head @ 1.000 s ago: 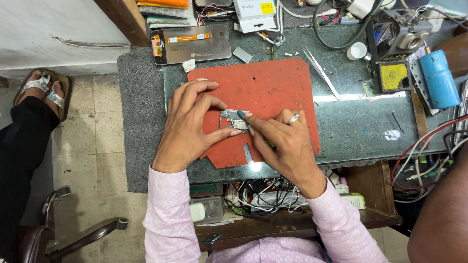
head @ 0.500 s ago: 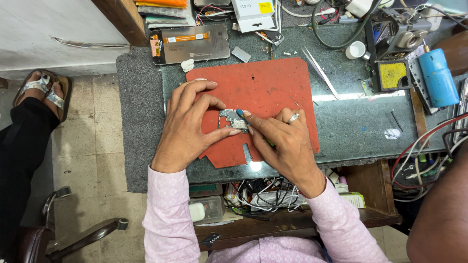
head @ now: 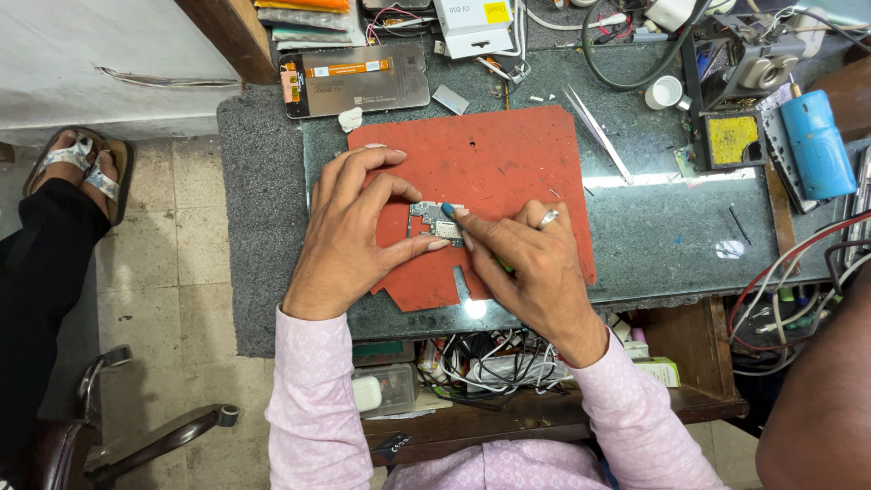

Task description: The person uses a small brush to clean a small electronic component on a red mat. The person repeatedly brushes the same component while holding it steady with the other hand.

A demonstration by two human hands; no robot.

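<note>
Nothing has shifted since a moment ago: on the red mat (head: 508, 163), the left hand (head: 349, 240) still pinches the small circuit board (head: 434, 222) while the right hand (head: 526, 263) stays closed around a blue-tipped tool (head: 448, 210) touching it.

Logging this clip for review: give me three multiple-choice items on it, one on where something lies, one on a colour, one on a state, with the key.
1. Where does the small circuit board lie?
A. on the red mat
B. on the floor
C. on the blue cylinder

2. What colour are the person's sleeves?
A. black
B. pale pink
C. green

3. How is the board held?
A. untouched
B. lifted high in the air
C. pinned under the left hand fingers while the right hand puts a thin tool to it

Key: 1 A, the board sits on the mat on the glass-topped bench. 2 B, both forearms show pale pink cloth. 3 C, left thumb and fingers press its edges, and the blue tool tip meets it.
</note>
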